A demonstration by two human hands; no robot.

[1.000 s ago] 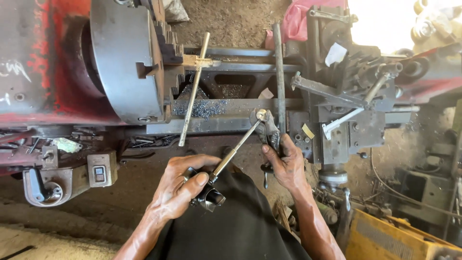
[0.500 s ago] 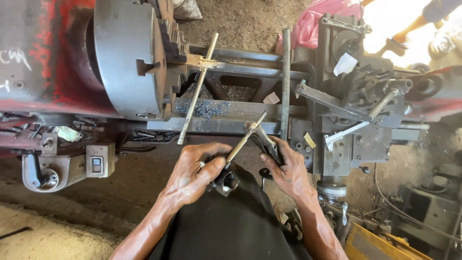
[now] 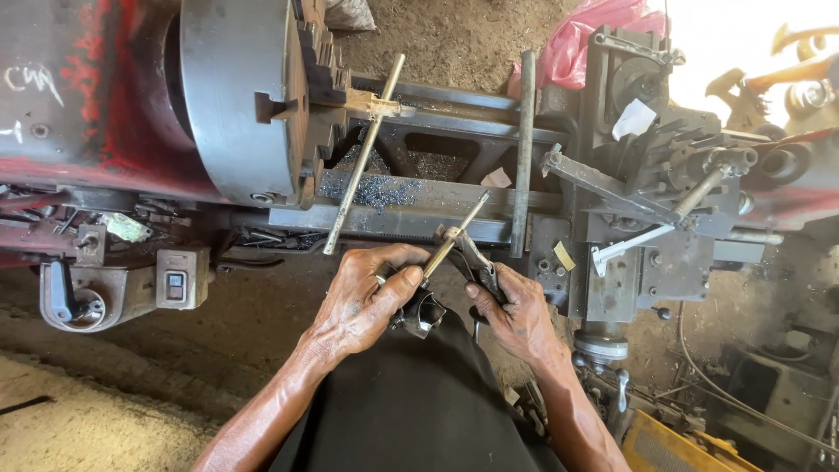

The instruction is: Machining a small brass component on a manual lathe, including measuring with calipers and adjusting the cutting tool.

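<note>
Pliers meet rod at the lathe.
Your left hand (image 3: 363,301) clamps the rod (image 3: 454,238); keep the right hand's (image 3: 516,310) pliers (image 3: 476,262) square.

Single head-worn view, looking steeply down from close above, left hand (image 3: 363,301) and right hand (image 3: 516,310) low centre, lathe (image 3: 236,96) across the upper frame, dirt floor (image 3: 114,402) below.

A grey lathe bed (image 3: 411,223) runs across the view. Dark metal shavings (image 3: 376,190) lie scattered on it, and a long brass-coloured rod (image 3: 363,157) leans across it.
</note>
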